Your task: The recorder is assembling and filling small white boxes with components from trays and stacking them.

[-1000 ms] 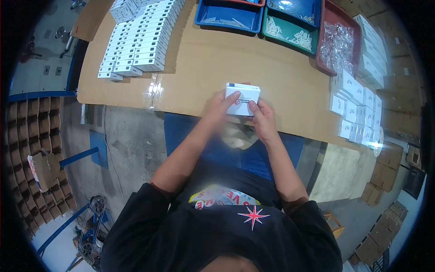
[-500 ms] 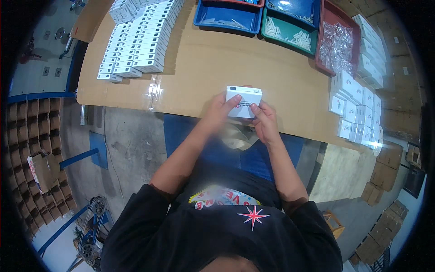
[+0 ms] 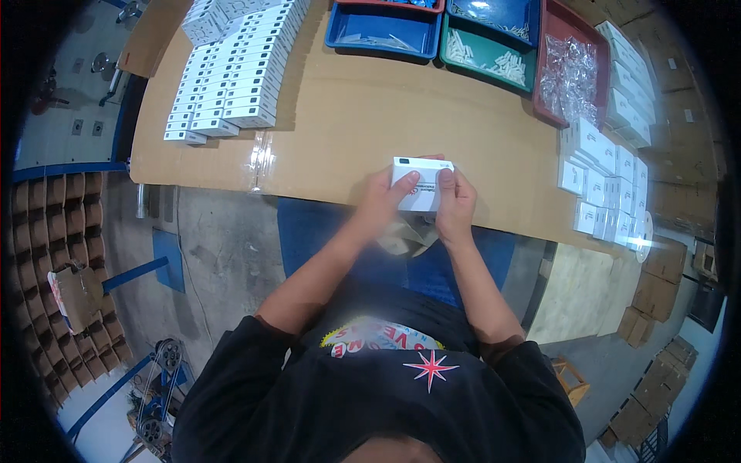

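A small white carton box (image 3: 424, 197) is held between both hands near the table's front edge. My left hand (image 3: 378, 198) grips its left side, with the thumb lying on the broad printed face. On the opposite side my right hand (image 3: 457, 202) is closed round the box, its thumb upright along the face near the right edge. The fingers behind the box are mostly hidden. A narrow end with a dark square mark faces away from me, and it looks closed.
Rows of similar white boxes (image 3: 251, 91) stand at the far left of the brown table (image 3: 332, 131). Along the back are blue (image 3: 378, 42), green (image 3: 486, 69) and red (image 3: 546, 108) trays with small parts and clear bags. More white boxes (image 3: 594, 158) are stacked at right.
The box has moved slightly toward me and to the right. Its far end, which showed a slightly raised flap, now looks flush. My right thumb has slid up along the face.
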`<state>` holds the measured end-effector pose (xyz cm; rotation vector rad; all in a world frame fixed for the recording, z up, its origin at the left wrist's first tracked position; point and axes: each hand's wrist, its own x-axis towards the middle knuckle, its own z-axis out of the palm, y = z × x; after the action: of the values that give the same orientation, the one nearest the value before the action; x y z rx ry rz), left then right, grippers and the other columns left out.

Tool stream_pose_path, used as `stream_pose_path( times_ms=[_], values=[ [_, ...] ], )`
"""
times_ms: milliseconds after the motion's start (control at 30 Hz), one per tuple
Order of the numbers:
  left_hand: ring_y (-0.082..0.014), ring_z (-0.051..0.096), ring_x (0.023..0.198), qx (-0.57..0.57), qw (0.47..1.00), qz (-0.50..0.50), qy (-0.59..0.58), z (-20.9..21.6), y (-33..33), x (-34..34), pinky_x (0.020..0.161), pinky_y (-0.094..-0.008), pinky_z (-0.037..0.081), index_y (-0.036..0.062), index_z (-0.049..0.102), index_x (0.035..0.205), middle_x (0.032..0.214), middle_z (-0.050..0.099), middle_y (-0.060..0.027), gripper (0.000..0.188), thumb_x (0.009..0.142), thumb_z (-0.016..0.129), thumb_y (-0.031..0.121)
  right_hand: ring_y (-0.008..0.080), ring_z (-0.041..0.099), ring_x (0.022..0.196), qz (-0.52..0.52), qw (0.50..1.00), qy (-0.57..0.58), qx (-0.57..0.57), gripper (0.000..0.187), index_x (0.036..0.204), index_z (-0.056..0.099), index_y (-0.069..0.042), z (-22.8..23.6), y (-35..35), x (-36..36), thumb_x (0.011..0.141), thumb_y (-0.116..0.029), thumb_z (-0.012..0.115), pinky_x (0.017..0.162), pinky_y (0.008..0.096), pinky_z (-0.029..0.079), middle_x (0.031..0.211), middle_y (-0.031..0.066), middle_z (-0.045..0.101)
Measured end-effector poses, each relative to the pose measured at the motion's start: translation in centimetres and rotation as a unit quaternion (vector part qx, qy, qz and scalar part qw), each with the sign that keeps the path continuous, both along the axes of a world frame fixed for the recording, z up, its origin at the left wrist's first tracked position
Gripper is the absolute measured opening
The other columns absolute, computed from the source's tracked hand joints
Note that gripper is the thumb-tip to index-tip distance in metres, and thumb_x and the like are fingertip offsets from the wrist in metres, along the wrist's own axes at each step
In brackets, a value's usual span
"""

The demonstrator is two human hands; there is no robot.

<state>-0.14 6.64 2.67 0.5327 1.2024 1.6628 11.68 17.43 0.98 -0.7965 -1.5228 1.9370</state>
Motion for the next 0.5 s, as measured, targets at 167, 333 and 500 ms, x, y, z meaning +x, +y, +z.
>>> stream_pose_path(
  times_ms=[167,333,500],
  values=[
    [-0.0166,0.064,0.117,0.006,1.000,0.026,0.013,1.1,0.0,-0.6,0.103,-0.0328,0.050,-0.0036,0.058,0.137,0.139,0.063,-0.0112,0.048,0.107,0.054,0.033,0.0077,0.062,0.091,0.051,0.988,0.026,-0.143,0.032,0.123,0.065,-0.001,1.4,0.8,-0.4,0.105,-0.027,0.063,0.077,0.0237,0.051,0.104,0.0019,0.069],
    [-0.0147,0.066,0.108,-0.026,0.996,0.055,-0.069,-0.6,0.2,-1.2,0.095,-0.0291,0.053,0.0027,0.060,0.140,0.125,0.068,-0.0082,0.045,0.108,0.052,0.033,0.0106,0.067,0.098,0.197,0.965,-0.059,-0.162,0.039,0.134,0.059,0.000,1.2,1.8,0.1,0.097,-0.008,0.070,0.081,0.0256,0.055,0.115,0.0049,0.071],
    [-0.0147,0.066,0.109,-0.018,0.996,0.042,-0.079,-0.3,0.3,-1.1,0.094,-0.0311,0.053,0.0036,0.059,0.141,0.123,0.069,-0.0075,0.045,0.107,0.054,0.033,0.0106,0.067,0.098,0.177,0.972,-0.027,-0.155,0.039,0.134,0.058,0.000,0.2,1.5,0.6,0.098,-0.009,0.069,0.084,0.0269,0.056,0.115,0.0054,0.071]
  ],
)
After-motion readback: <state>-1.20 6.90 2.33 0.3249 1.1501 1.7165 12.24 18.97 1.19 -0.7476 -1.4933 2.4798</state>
